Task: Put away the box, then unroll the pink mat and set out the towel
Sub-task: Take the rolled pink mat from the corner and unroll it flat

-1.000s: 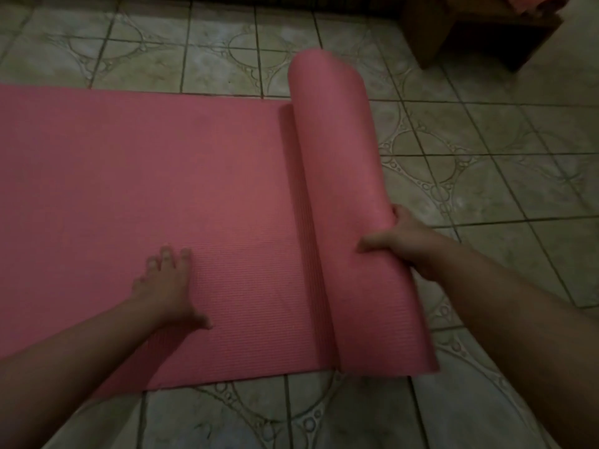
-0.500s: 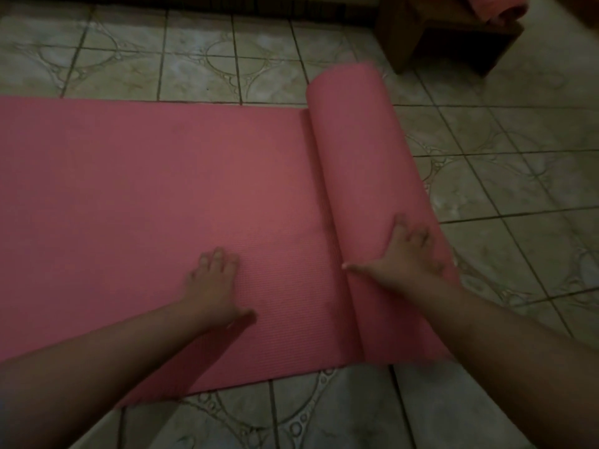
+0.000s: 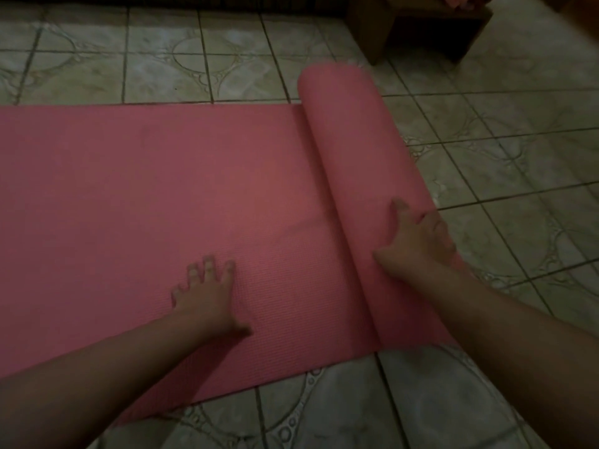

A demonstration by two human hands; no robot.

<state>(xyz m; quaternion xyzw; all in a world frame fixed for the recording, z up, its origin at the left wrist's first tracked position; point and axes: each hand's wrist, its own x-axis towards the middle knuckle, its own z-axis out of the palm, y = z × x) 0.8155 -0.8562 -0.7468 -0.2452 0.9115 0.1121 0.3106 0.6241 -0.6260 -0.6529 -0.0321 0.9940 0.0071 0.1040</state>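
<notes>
Head view, dim light. Pink mat (image 3: 162, 205) spread flat across patterned floor tiles (image 3: 194, 59), most of it unrolled and running off the left edge of the view. Rolled part of the mat (image 3: 350, 140) still wound at the mat's right end, lying across the mat's width from its far edge to its near edge.

Left hand (image 3: 207, 296) flat on the unrolled mat, just left of the roll but not touching it; fingers straight and slightly spread, palm down, pressing on the surface, gripping nothing.

Right hand (image 3: 418, 241) on top of the roll, toward the near end of it; fingers (image 3: 398, 209) stretched forward over the curve of the roll, thumb out toward the flat part of the mat, resting on the roll without curling around it.

Wooden bench (image 3: 421, 27) beyond the roll's far end, on the tiles, well apart from the mat. Something pink (image 3: 460, 1) on top of it, cut off by the upper edge of the view, too little showing to tell what it is.
</notes>
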